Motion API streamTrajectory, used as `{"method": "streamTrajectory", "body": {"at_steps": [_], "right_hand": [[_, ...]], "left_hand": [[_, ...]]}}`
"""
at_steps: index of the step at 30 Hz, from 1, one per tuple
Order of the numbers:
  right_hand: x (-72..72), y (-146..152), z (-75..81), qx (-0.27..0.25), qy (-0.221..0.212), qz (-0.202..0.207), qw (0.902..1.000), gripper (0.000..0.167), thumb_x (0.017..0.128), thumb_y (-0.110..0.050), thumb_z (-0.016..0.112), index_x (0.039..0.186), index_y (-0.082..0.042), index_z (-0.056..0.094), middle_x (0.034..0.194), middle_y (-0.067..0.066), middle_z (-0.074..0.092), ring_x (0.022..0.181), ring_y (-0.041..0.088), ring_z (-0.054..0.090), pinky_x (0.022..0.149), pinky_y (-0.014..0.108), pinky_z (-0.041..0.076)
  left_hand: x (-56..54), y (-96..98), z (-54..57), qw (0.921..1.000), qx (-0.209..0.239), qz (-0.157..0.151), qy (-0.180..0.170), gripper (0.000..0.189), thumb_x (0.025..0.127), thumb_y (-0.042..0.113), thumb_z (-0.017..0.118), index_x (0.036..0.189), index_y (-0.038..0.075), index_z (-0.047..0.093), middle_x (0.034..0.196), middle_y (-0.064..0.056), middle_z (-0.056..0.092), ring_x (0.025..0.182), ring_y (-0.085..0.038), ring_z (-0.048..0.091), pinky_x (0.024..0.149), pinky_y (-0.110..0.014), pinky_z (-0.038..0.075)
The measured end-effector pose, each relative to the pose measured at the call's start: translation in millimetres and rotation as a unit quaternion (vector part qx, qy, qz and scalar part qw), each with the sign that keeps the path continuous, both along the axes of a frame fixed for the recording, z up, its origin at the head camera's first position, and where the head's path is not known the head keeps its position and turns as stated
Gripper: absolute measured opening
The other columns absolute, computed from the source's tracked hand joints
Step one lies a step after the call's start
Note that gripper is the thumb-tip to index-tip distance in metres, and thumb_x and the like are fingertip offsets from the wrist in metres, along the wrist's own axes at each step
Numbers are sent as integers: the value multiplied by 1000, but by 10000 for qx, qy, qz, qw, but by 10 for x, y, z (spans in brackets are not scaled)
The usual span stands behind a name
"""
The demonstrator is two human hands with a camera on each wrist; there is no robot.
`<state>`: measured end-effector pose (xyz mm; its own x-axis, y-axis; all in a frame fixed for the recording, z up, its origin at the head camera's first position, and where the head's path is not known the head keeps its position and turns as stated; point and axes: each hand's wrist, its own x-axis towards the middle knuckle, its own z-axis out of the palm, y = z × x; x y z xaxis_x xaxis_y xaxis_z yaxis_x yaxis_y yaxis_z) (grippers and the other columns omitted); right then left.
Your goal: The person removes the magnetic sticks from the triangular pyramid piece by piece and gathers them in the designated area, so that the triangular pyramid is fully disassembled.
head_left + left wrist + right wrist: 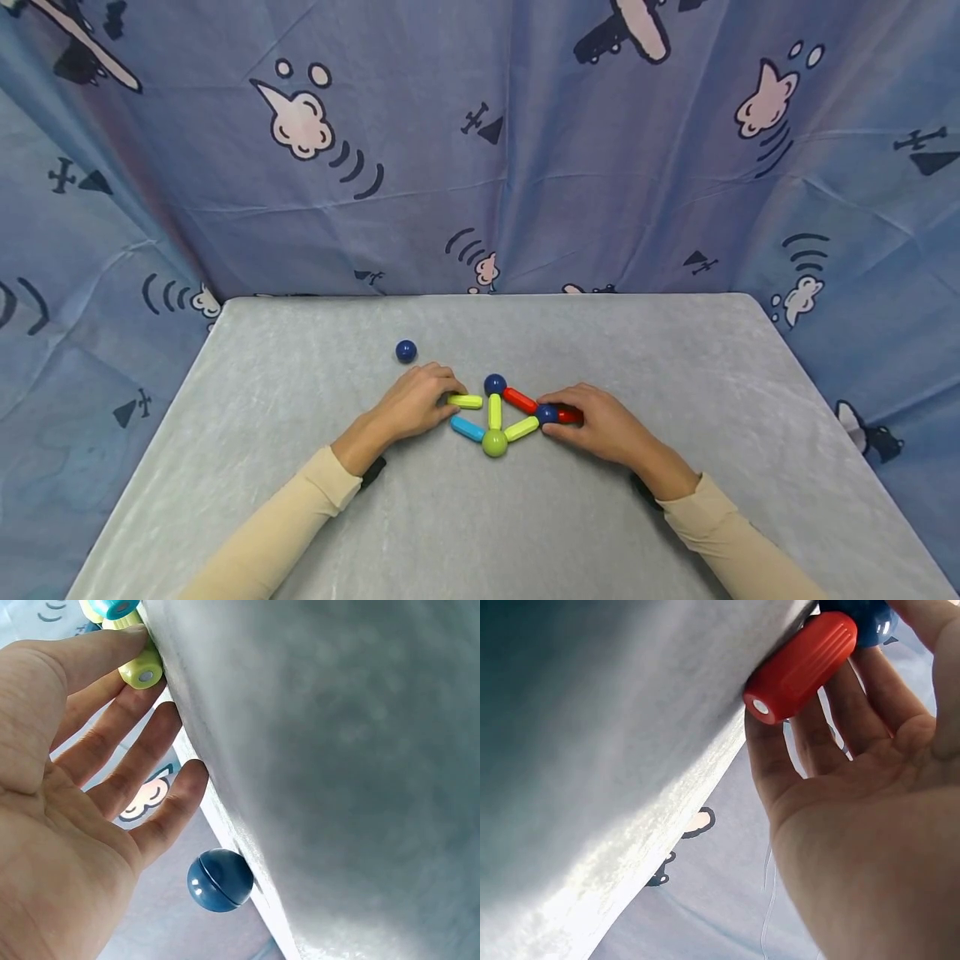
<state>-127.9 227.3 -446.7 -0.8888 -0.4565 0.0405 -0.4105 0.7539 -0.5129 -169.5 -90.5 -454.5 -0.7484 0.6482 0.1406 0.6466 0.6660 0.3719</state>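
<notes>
Fingers (447, 385) pinch left and right of the green ball (495, 443). Left hand (415, 402) holds a lime rod (468, 402), right hand (596, 423) a navy ball (547, 414).

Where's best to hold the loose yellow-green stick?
Probably hold the yellow-green stick by its long sides near the outer end, coming from the person's left: it's straight and elongated, and its inner end faces the joined pieces, leaving less finger room there.
</notes>
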Motion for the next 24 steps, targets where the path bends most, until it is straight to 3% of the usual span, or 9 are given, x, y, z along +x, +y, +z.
{"method": "streamTrajectory", "body": {"at_steps": [17,24], "right_hand": [[4,-3,-2,26,-42,-16,10000,38,85,-39,78,121,-26,71,110,-7,70,96,8,59,85,33,51],[1,1,-9,45,-39,-32,10000,38,86,-38,77,121,-25,71,110,-6,70,95,9,59,84,33,51]], "left_hand": [[13,-25,27,9999,-5,56,-105,22,88,20,76,109,14,75,104,0,71,100,-18,64,87,-37,52],[15,-114,60,9996,76,260,-44,22,86,17,78,107,14,76,103,1,71,97,-16,66,86,-35,54]]}}
